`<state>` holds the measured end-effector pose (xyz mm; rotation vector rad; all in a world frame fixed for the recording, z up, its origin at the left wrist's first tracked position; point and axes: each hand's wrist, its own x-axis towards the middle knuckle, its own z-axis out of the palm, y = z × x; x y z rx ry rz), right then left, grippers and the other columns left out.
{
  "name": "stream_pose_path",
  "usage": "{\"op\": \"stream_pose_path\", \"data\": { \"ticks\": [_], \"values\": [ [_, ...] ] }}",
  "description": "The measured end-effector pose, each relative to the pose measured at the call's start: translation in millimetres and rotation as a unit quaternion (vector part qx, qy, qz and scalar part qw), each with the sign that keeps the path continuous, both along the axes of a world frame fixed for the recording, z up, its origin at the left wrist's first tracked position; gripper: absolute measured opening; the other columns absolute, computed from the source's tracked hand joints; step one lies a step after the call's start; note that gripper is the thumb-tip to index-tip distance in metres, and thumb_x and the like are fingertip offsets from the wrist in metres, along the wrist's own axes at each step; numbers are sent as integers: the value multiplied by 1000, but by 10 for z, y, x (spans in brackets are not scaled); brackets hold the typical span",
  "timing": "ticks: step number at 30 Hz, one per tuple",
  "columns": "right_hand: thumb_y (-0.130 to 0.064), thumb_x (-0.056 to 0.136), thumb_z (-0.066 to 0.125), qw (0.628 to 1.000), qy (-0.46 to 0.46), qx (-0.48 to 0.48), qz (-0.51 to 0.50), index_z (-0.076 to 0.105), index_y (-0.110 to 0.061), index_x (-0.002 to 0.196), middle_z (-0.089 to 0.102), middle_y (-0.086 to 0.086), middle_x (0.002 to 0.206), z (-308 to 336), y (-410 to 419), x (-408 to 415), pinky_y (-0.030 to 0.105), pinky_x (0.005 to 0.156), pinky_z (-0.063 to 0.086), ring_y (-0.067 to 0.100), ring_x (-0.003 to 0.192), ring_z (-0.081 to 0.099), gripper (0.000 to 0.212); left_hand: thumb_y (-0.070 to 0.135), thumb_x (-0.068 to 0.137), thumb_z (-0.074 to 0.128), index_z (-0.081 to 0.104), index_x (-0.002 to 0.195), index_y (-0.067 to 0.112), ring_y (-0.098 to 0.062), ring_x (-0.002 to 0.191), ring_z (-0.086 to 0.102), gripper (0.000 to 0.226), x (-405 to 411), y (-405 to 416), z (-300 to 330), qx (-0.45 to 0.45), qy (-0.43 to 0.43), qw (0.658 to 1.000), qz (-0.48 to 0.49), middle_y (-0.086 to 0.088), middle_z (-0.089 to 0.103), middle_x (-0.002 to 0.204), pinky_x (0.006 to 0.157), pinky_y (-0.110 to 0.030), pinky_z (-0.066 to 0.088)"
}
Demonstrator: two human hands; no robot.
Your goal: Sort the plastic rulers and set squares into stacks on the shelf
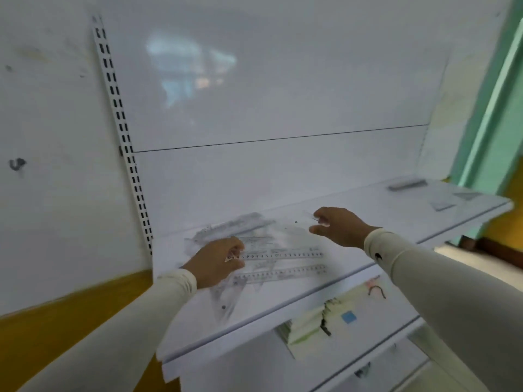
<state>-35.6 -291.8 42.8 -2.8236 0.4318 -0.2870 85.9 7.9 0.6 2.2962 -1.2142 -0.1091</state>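
the left hand [218, 261] has its fingers curled down onto the near end of a clear plastic ruler with black numerals [278, 255], pinching it where it meets the heap; a small red-tinted corner pokes out by the knuckles, though i cannot tell what it belongs to. the right hand [338, 226] has thumb and forefinger closed on the edge of a transparent plastic piece [300, 219], probably a set square with a small dark hole in it, held just above the pile; the other fingers are loosely bent.

between and under both hands lies the jumbled heap of clear rulers and set squares [243, 244], overlapping at all angles on the white metal shelf [368, 199]. a second clear numbered ruler [283, 273] lies just nearer than the first, roughly parallel, both with their long axes running left to right along the shelf. another see-through triangle [226, 301] sticks out toward the front edge below the left wrist.

far off to the right on the same shelf sit small sorted stacks of clear pieces [407, 184], well apart from the heap. i'd judge the held piece has to travel rightward along the shelf, so the right hand is the nearer one for that carry, while the left steadies or draws out the ruler lengthwise.

on the lower shelf are pale green paper packs [308, 326].
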Motion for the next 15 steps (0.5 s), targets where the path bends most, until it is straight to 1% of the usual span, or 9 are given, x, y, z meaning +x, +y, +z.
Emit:
{"op": "stream_pose_path", "data": {
  "ticks": [2, 5, 7, 10, 12, 13, 15],
  "values": [
    [-47, 90, 59, 999, 0, -5, -33, 54, -17, 123, 60, 0, 112, 26, -332, -317, 27, 79, 36, 16, 92, 50, 45, 29, 89, 65, 54, 105, 28, -9, 97, 58, 20, -120, -400, -39, 2, -1, 999, -34, 10, 59, 103, 89, -25, 45],
    [-47, 90, 59, 997, -2, -9, -82, 55, -16, 122, 61, 0, 112, 37, -865, -821, 29, 80, 39, 16, 93, 52, 45, 30, 90, 64, 56, 113, 22, -8, 102, 57, 26, -370, -1045, -87, 14, -6, 997, -70, 11, 58, 106, 91, -22, 43],
    [-47, 90, 59, 994, 1, 0, -113, 55, -15, 122, 60, 1, 113, 5, -1238, -1187, 30, 83, 41, 19, 99, 55, 45, 31, 90, 64, 55, 114, 21, -9, 102, 57, 27, -537, -1518, -102, 18, -7, 995, -96, 10, 59, 107, 91, -22, 44],
    [-47, 90, 59, 987, 10, 16, -159, 55, -14, 122, 59, 1, 112, -39, -1860, -1792, 31, 84, 42, 22, 106, 56, 47, 30, 90, 64, 55, 112, 23, -10, 101, 58, 25, -808, -2310, -113, 20, -1, 991, -135, 8, 61, 108, 94, -28, 46],
    [-47, 91, 58, 980, 14, 21, -198, 55, -13, 123, 60, 2, 114, -44, -2271, -2214, 35, 89, 44, 21, 103, 56, 47, 32, 89, 64, 55, 110, 26, -9, 100, 59, 23, -1033, -2865, -119, 17, 2, 986, -164, 10, 61, 107, 94, -30, 48],
    [-48, 91, 58, 976, 18, 17, -216, 55, -14, 122, 61, 2, 114, -49, -2462, -2425, 35, 89, 43, 20, 99, 55, 46, 32, 89, 64, 55, 110, 27, -8, 99, 59, 23, -1161, -3137, -121, 16, 3, 984, -179, 11, 61, 106, 93, -30, 48],
    [-48, 90, 59, 969, 27, 9, -247, 56, -15, 122, 62, 1, 114, -79, -2802, -2815, 31, 84, 43, 16, 93, 53, 47, 32, 89, 63, 55, 110, 27, -7, 98, 59, 22, -1403, -3646, -131, 15, 3, 977, -212, 12, 60, 104, 92, -29, 48]
  ]
}}
